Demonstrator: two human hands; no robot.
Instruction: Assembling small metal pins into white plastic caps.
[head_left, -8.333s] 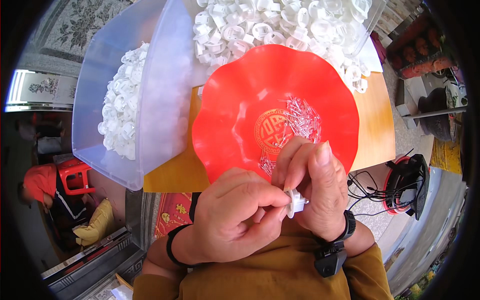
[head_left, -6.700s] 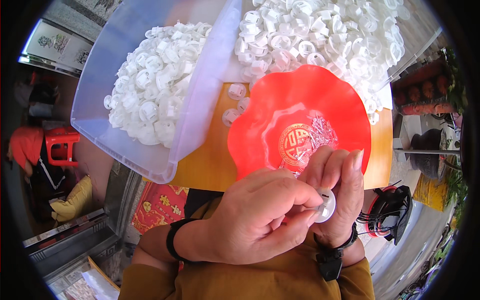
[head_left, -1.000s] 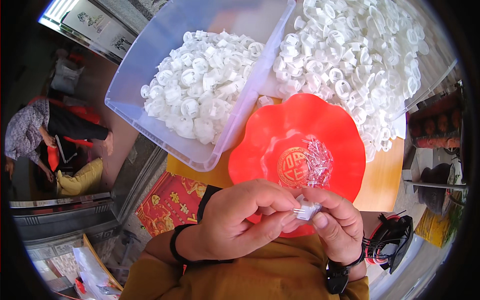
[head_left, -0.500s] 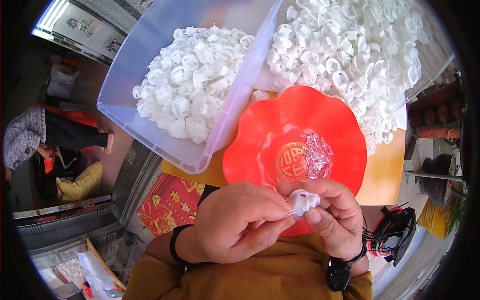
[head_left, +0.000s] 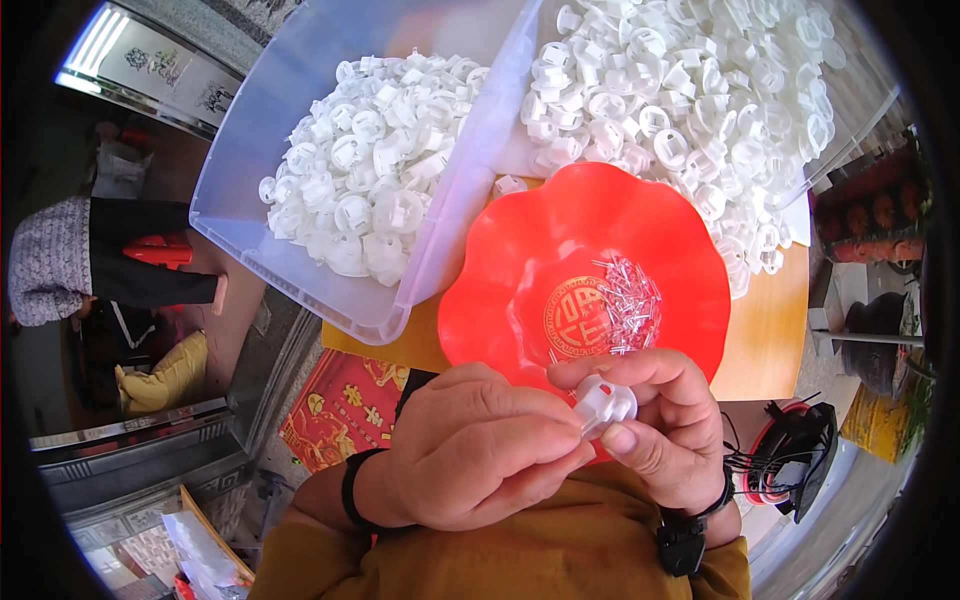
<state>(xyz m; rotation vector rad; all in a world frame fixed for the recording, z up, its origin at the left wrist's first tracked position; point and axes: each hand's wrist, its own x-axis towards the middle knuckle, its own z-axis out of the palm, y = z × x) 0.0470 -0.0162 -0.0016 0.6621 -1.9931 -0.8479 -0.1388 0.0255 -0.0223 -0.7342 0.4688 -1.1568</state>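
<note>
My right hand point(head_left: 665, 435) pinches a small white round plastic part point(head_left: 606, 402) with a hole in it, between thumb and fingers. Close against it, the fingertips of my left hand point(head_left: 490, 445) are closed on a thin shiny metal pin point(head_left: 584, 427), mostly hidden, whose end meets the part's lower left side. Both hands are over the near rim of a red scalloped plate point(head_left: 500, 260). On that plate lies a heap of small metal pins point(head_left: 632, 305), right of a gold round emblem.
A translucent plastic bin point(head_left: 235, 200) at the left holds many similar white parts point(head_left: 360, 170). Another large heap of white parts point(head_left: 690, 110) fills the far right. Below are a wooden tabletop point(head_left: 765, 340) and a red printed sheet point(head_left: 345, 410). Another person point(head_left: 55, 260) is at far left.
The white part has turned slightly in my right fingers, and my left fingertips now cover more of the pin. The person at far left has shifted posture. The view has shifted slightly.
</note>
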